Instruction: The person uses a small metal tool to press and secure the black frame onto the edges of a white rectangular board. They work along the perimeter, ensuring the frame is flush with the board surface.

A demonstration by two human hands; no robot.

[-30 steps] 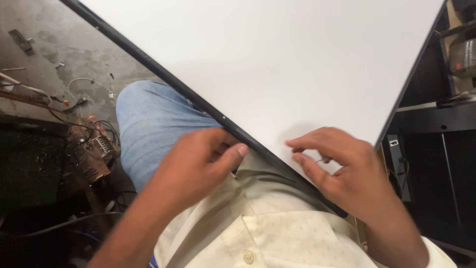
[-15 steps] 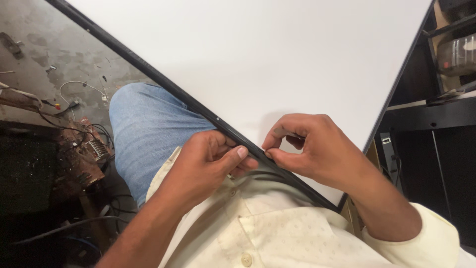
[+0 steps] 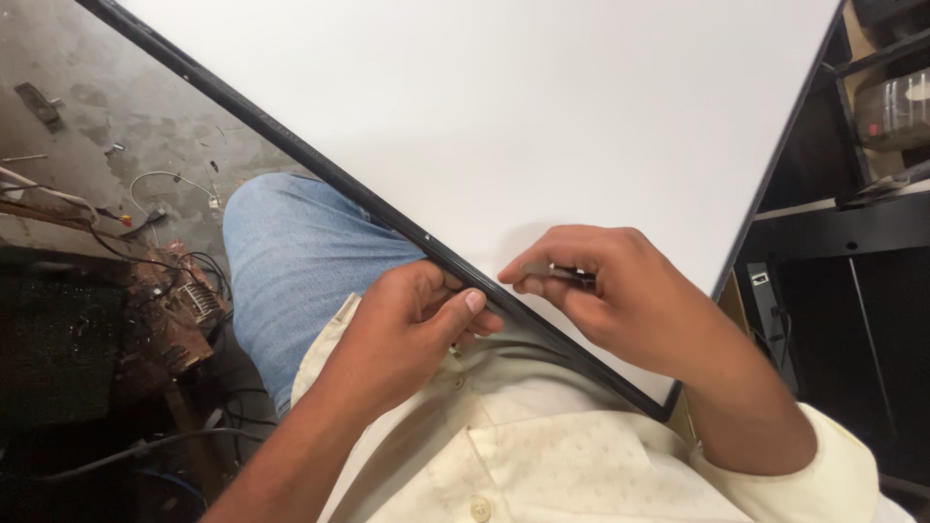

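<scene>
With the white panel [image 3: 504, 116] resting across the lap, its black bezel [image 3: 320, 165] should be steadied by the curled left hand [image 3: 412, 324] while the small dark tool [image 3: 572, 275], pinched in the right hand [image 3: 620, 291], is worked gently along the edge

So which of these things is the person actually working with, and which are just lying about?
In use:
- white panel with its black frame edge
- left hand, gripping that edge
- right hand, pinching a small dark tool over the panel

Lying about:
- loose wires on the concrete floor
- circuit board scraps
- black shelf holding a clear jar
</scene>
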